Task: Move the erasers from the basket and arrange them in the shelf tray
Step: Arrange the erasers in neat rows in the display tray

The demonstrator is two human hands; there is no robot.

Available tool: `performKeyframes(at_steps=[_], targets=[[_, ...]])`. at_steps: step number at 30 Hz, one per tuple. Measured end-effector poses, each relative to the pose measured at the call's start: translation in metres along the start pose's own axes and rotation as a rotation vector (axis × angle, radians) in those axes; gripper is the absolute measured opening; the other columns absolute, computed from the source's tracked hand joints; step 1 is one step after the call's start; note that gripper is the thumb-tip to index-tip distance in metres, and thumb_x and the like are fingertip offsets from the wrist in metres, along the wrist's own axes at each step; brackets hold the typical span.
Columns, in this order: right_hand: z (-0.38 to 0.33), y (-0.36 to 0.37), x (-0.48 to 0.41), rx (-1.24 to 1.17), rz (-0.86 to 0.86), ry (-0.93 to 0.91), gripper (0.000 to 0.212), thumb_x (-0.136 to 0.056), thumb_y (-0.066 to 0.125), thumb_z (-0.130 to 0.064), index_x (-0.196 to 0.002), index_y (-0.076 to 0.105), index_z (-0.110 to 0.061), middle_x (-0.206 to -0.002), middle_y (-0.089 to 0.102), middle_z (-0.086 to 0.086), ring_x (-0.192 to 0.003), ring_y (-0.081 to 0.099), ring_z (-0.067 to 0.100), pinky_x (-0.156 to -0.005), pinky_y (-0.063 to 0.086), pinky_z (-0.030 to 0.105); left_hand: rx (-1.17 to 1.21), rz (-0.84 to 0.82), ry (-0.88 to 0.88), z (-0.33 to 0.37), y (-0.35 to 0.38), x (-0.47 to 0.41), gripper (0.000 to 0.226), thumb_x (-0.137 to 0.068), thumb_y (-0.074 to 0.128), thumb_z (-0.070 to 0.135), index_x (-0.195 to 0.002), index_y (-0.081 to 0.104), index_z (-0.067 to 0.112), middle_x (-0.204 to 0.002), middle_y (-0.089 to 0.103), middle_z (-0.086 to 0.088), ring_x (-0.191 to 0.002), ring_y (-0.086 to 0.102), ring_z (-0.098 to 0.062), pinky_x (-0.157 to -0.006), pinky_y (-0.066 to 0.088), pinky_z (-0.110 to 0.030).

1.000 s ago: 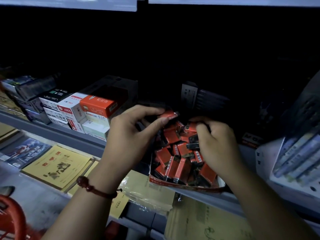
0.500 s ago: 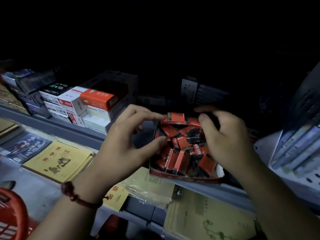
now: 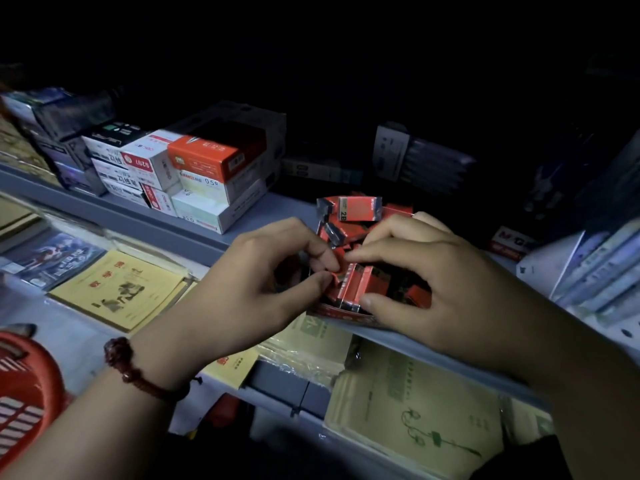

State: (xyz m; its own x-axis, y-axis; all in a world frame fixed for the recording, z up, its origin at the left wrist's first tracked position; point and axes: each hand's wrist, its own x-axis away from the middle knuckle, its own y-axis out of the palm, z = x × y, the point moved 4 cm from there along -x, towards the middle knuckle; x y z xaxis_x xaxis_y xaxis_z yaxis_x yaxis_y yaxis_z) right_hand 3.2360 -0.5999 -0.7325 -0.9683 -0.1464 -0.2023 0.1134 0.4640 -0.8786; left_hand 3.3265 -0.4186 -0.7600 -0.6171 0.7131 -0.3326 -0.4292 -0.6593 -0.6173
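Both of your arms reach forward to the shelf [image 3: 166, 225], and your two grips meet over the shelf tray [image 3: 346, 312]. The tray sits at the front edge of the shelf. It is full of erasers in red and black wrappers.

Your left grip [image 3: 249, 282] comes in from the left with the back of the hand up. Its fingers are curled in. The thumb and the pointer finger pinch the end of a red eraser [image 3: 335, 276] at the left side of the tray. A dark red bead bracelet [image 3: 138, 372] is on that wrist.

Your right grip [image 3: 429, 282] comes in from the right, also with its back up. The pointer finger lies stretched out across the top of the standing erasers [image 3: 363, 284]. The thumb presses on their front, just above the tray's rim. So this grip is closed on that little row, which stands upright at the front of the tray. The other fingers bend down over the pile behind it. The tips of your two pointer fingers are close together.

The top eraser [image 3: 353, 208] lies flat at the back of the pile, with "2B" on it.

The red basket [image 3: 24, 393] is low at your left, well apart from both grips. You cannot see what is in it. Stacked boxes [image 3: 204, 168] stand on the shelf to the left of the tray. Yellow notebooks [image 3: 117, 289] lie on the shelf below.
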Motion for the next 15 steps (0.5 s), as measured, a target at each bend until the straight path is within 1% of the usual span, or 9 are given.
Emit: performKeyframes(at_steps=[2,5,7,10,11,12,13,14,15], targets=[[-0.001,-0.001,-0.001,-0.022,-0.018,0.014,0.036,-0.085,0.065,-0.047,-0.120,0.065,-0.040,-0.114,0.054,-0.024,-0.116,0.047,0.004,-0.094,0.039,0.021,0.015,-0.003,-0.004,-0.001,0.001,0.000,0.018,-0.093,0.074,0.015,-0.097,0.069,0.032,-0.092,0.066,0.010,-0.075,0.064,-0.021,-0.066,0.052,-0.029],[0.000,-0.004,-0.001,-0.045,0.000,0.012,0.028,-0.081,0.073,-0.047,-0.106,0.064,-0.040,-0.107,0.056,-0.022,-0.110,0.050,0.005,-0.088,0.042,0.024,0.034,-0.002,-0.016,-0.003,0.003,0.000,0.016,-0.094,0.074,0.017,-0.101,0.071,0.031,-0.091,0.065,0.008,-0.077,0.064,-0.021,-0.066,0.050,-0.024],[0.003,-0.006,0.000,-0.097,-0.001,0.067,0.030,-0.074,0.076,-0.051,-0.100,0.064,-0.042,-0.101,0.055,-0.021,-0.101,0.055,0.004,-0.081,0.044,0.024,0.043,0.005,-0.015,-0.003,0.003,0.000,0.013,-0.094,0.072,0.021,-0.102,0.072,0.030,-0.091,0.064,0.008,-0.079,0.063,-0.020,-0.067,0.047,-0.021],[-0.001,-0.016,0.001,-0.230,0.030,0.116,0.033,-0.065,0.083,-0.052,-0.092,0.070,-0.039,-0.088,0.064,-0.008,-0.078,0.062,0.011,-0.070,0.055,0.035,0.050,0.000,-0.013,-0.003,0.003,-0.001,0.016,-0.093,0.073,0.017,-0.101,0.073,0.030,-0.090,0.063,0.008,-0.079,0.062,-0.020,-0.068,0.048,-0.022],[-0.002,-0.022,-0.001,-0.312,0.077,0.129,0.032,-0.064,0.084,-0.050,-0.090,0.072,-0.036,-0.082,0.068,-0.005,-0.070,0.064,0.011,-0.065,0.057,0.034,0.052,0.001,-0.014,-0.003,0.003,-0.001,0.018,-0.093,0.073,0.014,-0.101,0.072,0.030,-0.090,0.063,0.008,-0.078,0.062,-0.020,-0.067,0.049,-0.024],[-0.001,-0.028,-0.002,-0.399,0.150,0.146,0.029,-0.065,0.083,-0.045,-0.089,0.075,-0.031,-0.076,0.071,-0.005,-0.065,0.065,0.010,-0.062,0.058,0.030,0.057,0.003,-0.015,-0.003,0.003,-0.001,0.019,-0.093,0.073,0.013,-0.100,0.072,0.031,-0.090,0.062,0.007,-0.077,0.062,-0.019,-0.066,0.050,-0.025],[0.002,-0.034,-0.003,-0.478,0.249,0.171,0.028,-0.067,0.083,-0.041,-0.090,0.076,-0.027,-0.075,0.072,-0.006,-0.063,0.065,0.011,-0.061,0.057,0.028,0.062,0.006,-0.018,-0.003,0.003,-0.001,0.018,-0.094,0.073,0.013,-0.099,0.072,0.031,-0.089,0.062,0.007,-0.077,0.062,-0.019,-0.065,0.049,-0.023],[0.009,-0.037,-0.004,-0.541,0.364,0.217,0.026,-0.070,0.084,-0.039,-0.089,0.078,-0.023,-0.078,0.074,-0.002,-0.067,0.068,0.019,-0.067,0.060,0.034,0.058,0.010,-0.021,-0.003,0.004,-0.001,0.018,-0.094,0.072,0.013,-0.099,0.072,0.030,-0.089,0.062,0.007,-0.077,0.062,-0.018,-0.064,0.047,-0.020],[0.018,-0.038,-0.004,-0.582,0.477,0.286,0.025,-0.073,0.085,-0.038,-0.087,0.078,-0.019,-0.082,0.076,0.005,-0.074,0.071,0.029,-0.075,0.062,0.047,0.046,0.015,-0.022,-0.002,0.005,-0.001,0.019,-0.094,0.072,0.011,-0.099,0.072,0.030,-0.088,0.062,0.008,-0.079,0.062,-0.017,-0.064,0.045,-0.017]])
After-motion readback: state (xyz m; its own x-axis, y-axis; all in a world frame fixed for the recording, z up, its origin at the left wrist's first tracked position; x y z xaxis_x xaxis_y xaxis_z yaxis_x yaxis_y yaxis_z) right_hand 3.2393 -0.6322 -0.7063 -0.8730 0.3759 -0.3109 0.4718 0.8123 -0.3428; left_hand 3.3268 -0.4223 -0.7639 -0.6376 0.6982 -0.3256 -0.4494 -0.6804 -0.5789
